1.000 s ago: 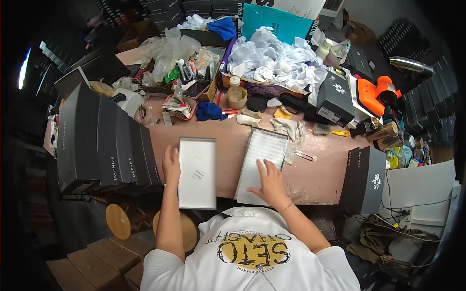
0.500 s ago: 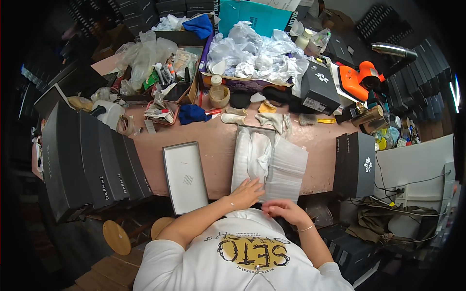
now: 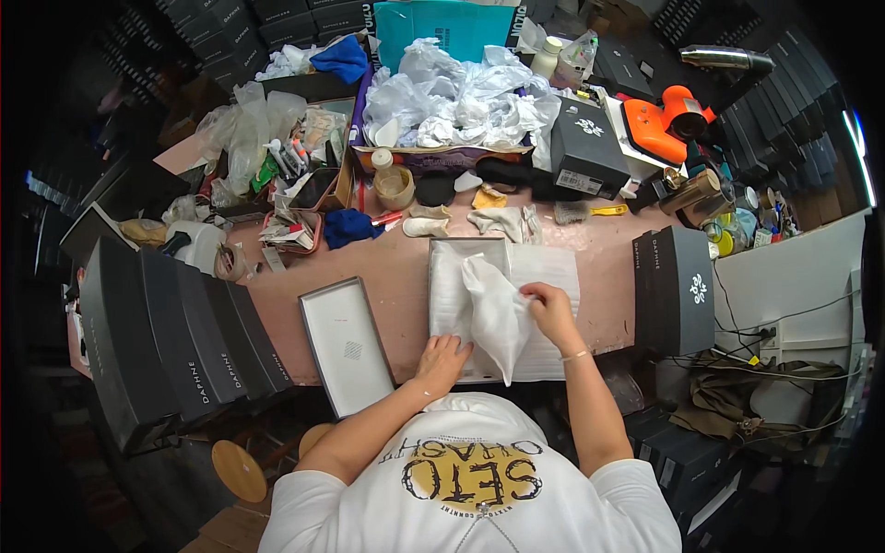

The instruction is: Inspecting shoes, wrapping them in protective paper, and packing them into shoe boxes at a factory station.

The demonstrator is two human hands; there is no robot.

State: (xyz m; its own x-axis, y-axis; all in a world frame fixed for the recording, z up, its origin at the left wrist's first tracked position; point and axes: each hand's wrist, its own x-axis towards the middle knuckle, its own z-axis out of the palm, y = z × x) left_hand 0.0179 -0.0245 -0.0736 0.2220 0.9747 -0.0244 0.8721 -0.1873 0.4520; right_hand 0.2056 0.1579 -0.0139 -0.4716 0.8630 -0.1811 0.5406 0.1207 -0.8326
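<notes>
Here, head view. Step in hand, by my reading: laying out the tissue lining of the open shoe box (image 3: 502,309) on the pink table (image 3: 387,276). My right hand (image 3: 551,313), fingers closed, pinched a fold of white tissue paper (image 3: 496,318) and held it up over the box's middle. My left hand (image 3: 442,359) lay flat, fingers spread, on the box's near edge, just below the hanging tissue. The box lid (image 3: 348,346) sat left of the box, well apart. Next, likely: spreading the sheet flat needs both hands.
</notes>
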